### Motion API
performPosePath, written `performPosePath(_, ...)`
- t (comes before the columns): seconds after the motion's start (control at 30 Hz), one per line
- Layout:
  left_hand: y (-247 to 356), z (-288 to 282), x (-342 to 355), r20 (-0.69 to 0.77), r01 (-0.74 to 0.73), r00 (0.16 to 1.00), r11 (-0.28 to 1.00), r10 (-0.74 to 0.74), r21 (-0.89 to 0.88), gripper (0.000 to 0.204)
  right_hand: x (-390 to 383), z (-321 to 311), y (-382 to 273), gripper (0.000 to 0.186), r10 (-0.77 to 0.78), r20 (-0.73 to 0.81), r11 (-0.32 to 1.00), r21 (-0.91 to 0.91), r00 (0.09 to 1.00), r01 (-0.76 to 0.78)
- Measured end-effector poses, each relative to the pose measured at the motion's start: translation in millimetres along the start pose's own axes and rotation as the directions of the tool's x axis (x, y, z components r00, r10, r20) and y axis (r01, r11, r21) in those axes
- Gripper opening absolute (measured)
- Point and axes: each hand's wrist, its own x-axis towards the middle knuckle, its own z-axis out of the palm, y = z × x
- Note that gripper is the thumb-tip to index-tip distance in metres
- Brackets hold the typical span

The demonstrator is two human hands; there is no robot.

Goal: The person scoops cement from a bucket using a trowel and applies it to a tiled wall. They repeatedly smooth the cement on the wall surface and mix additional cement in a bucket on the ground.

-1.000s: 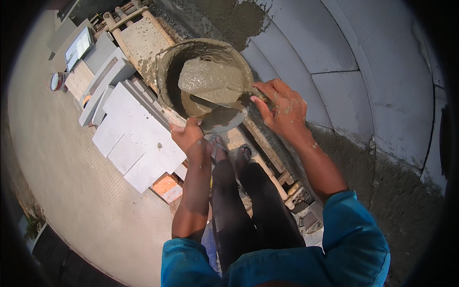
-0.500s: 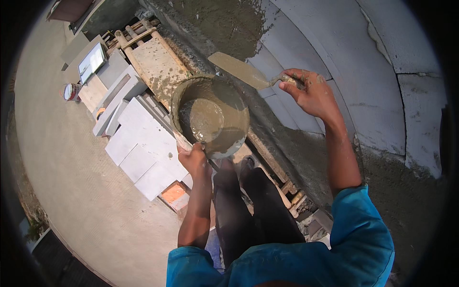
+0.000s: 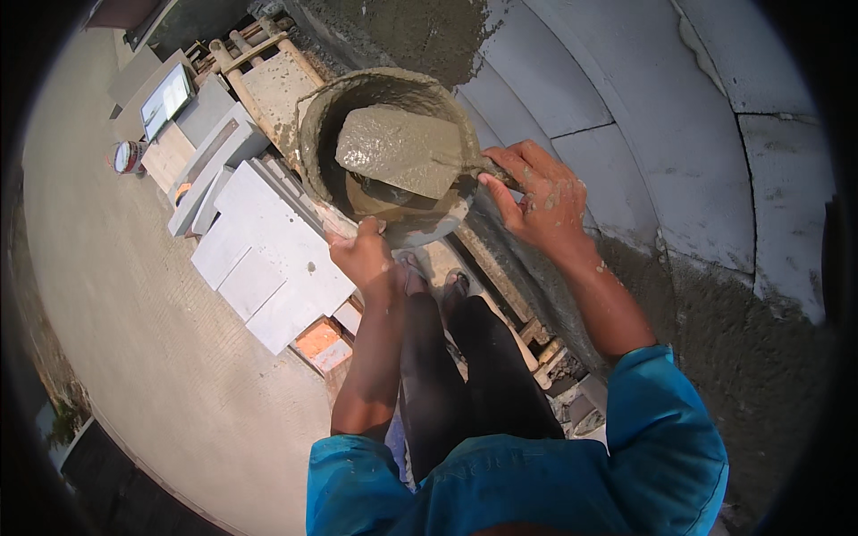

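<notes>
My left hand (image 3: 362, 256) grips the near rim of a round bucket (image 3: 313, 147) caked with grey mortar, holding it tilted in front of me. Wet mortar (image 3: 380, 195) lies in the bottom of it. With my right hand (image 3: 541, 196) I hold a trowel (image 3: 402, 147) by its handle; the fingers are closed round it. The trowel's blade lies over the bucket's mouth, partly inside, coated with wet mortar. How deep the blade reaches into the bucket I cannot tell.
To the right stands a wall of pale blocks (image 3: 688, 188), with wet mortar (image 3: 420, 36) spread on its upper part. Bamboo scaffolding (image 3: 241, 80) runs beneath me, holding boards, white panels (image 3: 268, 250) and a framed pane (image 3: 167, 105). A small tub (image 3: 130, 157) sits at the left.
The trowel has moved left and down from beside the wall into the bucket's mouth, its blade now loaded with mortar. The bucket has shifted slightly up, still in my left hand.
</notes>
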Motion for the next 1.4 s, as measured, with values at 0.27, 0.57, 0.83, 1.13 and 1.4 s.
performPosePath(0.27,7.1,-53.7,4.4,0.062,0.050,0.997,0.999,-0.051,0.012,0.071,106.9,-40.0,91.2,0.040,0.439,0.399,0.707,0.399,0.805,-0.583)
performPosePath(0.57,59.9,-23.6,-59.6,0.067,0.065,0.995,0.997,-0.067,0.033,0.063,6.3,-85.5,-11.7,0.046,0.110,0.567,0.993,-0.033,0.816,-0.110)
performPosePath(0.83,69.3,4.7,-88.3,0.107,-0.148,0.981,0.982,0.161,-0.120,0.047,-3.4,-37.1,-19.7,0.038,0.002,0.110,0.982,-0.188,0.994,0.019)
performPosePath(1.13,88.3,-10.6,-44.0,0.054,0.027,0.998,0.995,-0.022,-0.098,0.071,91.2,-112.3,16.0,0.036,0.086,0.469,0.840,0.440,0.879,-0.317)
performPosePath(1.4,89.9,-48.9,-59.6,0.065,0.007,0.998,1.000,-0.005,-0.020,0.070,64.3,-230.5,-0.4,0.033,0.338,-0.149,0.937,0.147,0.929,-0.317)
